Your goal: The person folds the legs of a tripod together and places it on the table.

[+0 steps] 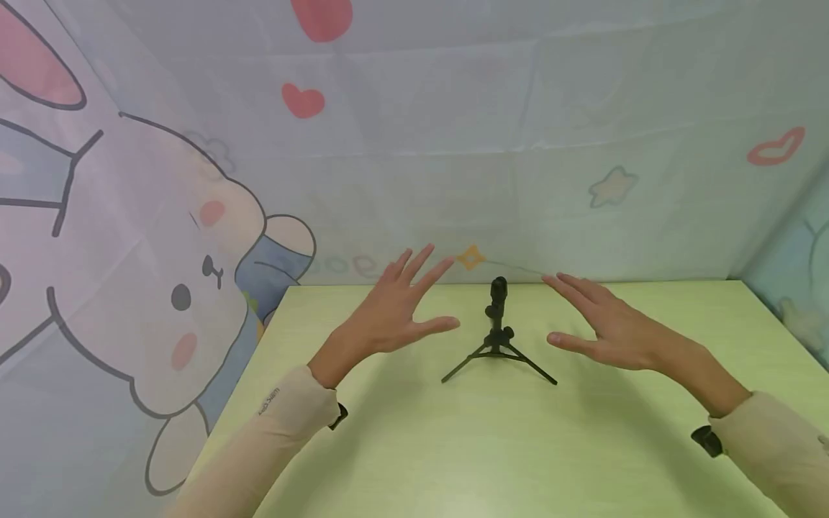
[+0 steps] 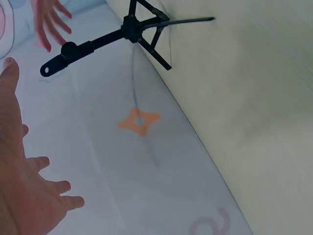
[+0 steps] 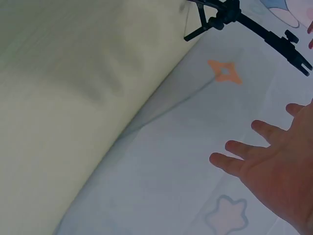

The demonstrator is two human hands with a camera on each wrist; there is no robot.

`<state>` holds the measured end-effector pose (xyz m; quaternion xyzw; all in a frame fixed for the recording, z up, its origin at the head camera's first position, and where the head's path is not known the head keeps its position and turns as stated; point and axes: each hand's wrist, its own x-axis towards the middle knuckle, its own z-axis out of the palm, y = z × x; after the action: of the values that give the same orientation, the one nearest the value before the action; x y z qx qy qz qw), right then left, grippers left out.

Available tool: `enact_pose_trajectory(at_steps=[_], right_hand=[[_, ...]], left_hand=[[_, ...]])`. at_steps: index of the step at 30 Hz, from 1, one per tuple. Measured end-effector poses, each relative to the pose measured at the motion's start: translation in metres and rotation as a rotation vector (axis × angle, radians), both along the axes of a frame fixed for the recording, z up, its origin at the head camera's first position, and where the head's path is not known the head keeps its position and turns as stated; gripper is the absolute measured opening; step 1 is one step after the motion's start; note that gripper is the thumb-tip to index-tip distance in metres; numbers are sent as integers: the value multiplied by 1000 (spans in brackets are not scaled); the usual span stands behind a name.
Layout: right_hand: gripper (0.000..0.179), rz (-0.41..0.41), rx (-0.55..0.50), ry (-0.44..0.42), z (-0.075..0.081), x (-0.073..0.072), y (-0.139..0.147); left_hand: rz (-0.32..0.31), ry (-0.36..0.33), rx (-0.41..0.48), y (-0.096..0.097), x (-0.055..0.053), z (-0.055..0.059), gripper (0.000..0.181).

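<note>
Leaving gaps beside the tripod point(image 1: 496, 339), left hand point(image 1: 391, 313) and right hand point(image 1: 618, 329) spread empty fingers point(image 1: 435, 276)

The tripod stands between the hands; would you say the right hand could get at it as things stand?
Probably yes: the right hand is empty and close beside the tripod, with nothing visible between them.

The right hand point(image 3: 279, 170) is reaching in from the lower right, its fingers spreading apart and pointing left. A black tripod point(image 3: 255, 28) is slanting across the upper right, its forked end pointing toward the right edge, where a bit of the left hand point(image 3: 311, 44) is showing. The table point(image 3: 58, 156) is filling the left, carrying soft shadows at upper left. The cloth point(image 3: 161, 181) is bearing an orange star point(image 3: 233, 74) and, lower down, a pale star point(image 3: 227, 215).
</note>
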<state>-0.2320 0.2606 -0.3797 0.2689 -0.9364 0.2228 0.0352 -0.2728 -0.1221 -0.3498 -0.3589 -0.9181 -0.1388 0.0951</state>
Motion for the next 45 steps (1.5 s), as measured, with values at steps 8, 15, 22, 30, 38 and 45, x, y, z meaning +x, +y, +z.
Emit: enact_pose_trajectory(at_steps=[8, 15, 22, 30, 38, 45], right_hand=[[84, 20, -65, -54, -29, -3, -17], [80, 43, -124, -70, -50, -6, -29], [78, 53, -176, -90, -69, -9, -39], [70, 59, -230, -87, -87, -11, -46], [35, 54, -291, -27, -93, -14, -49], [22, 67, -275, 9, -98, -15, -51]], left_hand=[[-89, 2, 161, 24, 1, -11, 85], [-195, 22, 303, 44, -4, -19, 76], [-223, 17, 402, 62, -6, -29, 70], [-292, 86, 471, 79, -9, -42, 67], [-318, 116, 516, 88, -11, -54, 63], [-340, 83, 589, 93, -12, -60, 60]])
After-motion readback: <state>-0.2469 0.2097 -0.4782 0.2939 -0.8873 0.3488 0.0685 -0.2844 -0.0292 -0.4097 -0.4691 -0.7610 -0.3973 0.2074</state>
